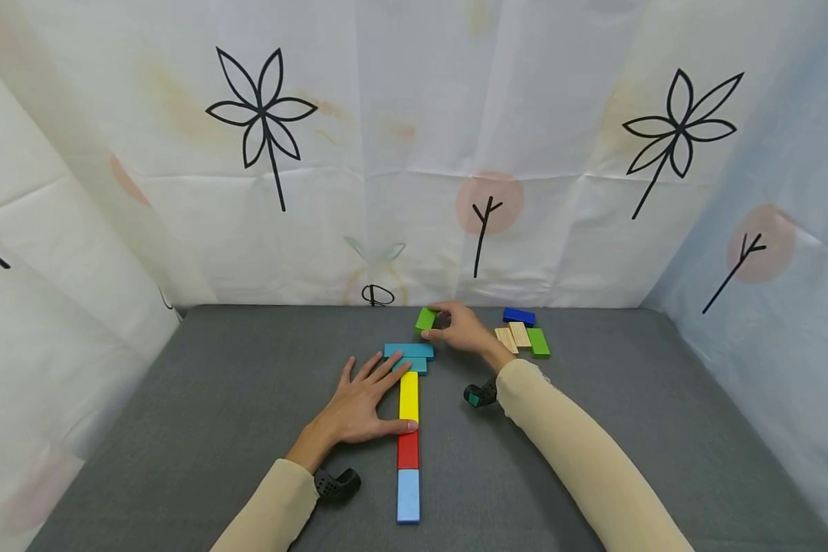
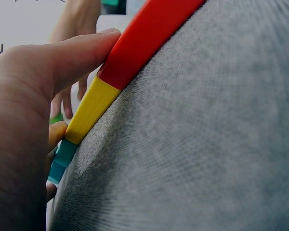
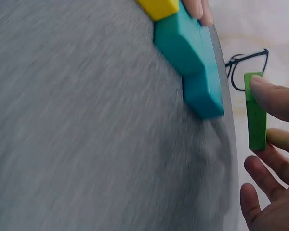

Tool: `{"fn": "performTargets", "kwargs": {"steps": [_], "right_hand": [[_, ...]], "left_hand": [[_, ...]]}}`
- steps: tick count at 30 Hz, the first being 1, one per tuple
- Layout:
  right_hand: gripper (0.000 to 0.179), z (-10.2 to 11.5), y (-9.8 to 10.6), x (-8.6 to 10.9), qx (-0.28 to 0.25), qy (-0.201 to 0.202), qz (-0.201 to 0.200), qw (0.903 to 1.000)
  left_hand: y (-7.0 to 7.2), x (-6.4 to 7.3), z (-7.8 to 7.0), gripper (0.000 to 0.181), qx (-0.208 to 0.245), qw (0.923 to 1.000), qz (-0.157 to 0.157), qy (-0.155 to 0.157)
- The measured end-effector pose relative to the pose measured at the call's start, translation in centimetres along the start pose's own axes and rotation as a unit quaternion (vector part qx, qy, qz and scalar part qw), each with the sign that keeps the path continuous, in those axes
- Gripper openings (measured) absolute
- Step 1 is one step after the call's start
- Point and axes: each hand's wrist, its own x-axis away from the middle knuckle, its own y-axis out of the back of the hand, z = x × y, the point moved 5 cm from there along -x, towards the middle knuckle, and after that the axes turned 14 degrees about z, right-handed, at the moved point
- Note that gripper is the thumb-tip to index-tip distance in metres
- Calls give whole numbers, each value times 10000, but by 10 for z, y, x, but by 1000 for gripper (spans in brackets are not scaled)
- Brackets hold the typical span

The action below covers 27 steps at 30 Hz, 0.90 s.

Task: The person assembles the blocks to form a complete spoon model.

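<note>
My right hand (image 1: pixel 464 328) pinches a green block (image 1: pixel 425 319) between thumb and fingers, just beyond the row of blocks. In the right wrist view that green block (image 3: pixel 256 115) stands clear of the teal ones. My left hand (image 1: pixel 359 405) lies spread along the row, its thumb at the joint of the yellow block (image 1: pixel 409 395) and the red block (image 1: pixel 408 452), fingertips at the nearer teal block (image 1: pixel 418 366). A longer teal block (image 1: pixel 409 350) lies crosswise behind it. At the near end is a light blue block (image 1: pixel 408 497).
Right of the right hand lie a dark blue block (image 1: pixel 519 316), two wooden blocks (image 1: pixel 520 335) and another green block (image 1: pixel 539 343). They sit on a grey cloth-covered table (image 1: pixel 248 399). A white patterned curtain (image 1: pixel 400 153) hangs behind the table's far edge.
</note>
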Motion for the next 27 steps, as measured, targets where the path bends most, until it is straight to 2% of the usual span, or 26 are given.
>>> {"fn": "performTargets", "kwargs": {"steps": [7, 13, 27], "right_hand": [[59, 17, -13, -26, -18, 101, 384, 9992], [57, 26, -27, -39, -22, 122, 566, 9983], [59, 33, -40, -44, 561, -21, 602, 9966]], "left_hand": [[1, 0, 0, 101, 0, 10000, -24, -37], [1, 0, 0, 100, 30, 10000, -24, -82], [1, 0, 0, 100, 33, 9999, 8, -138]]}}
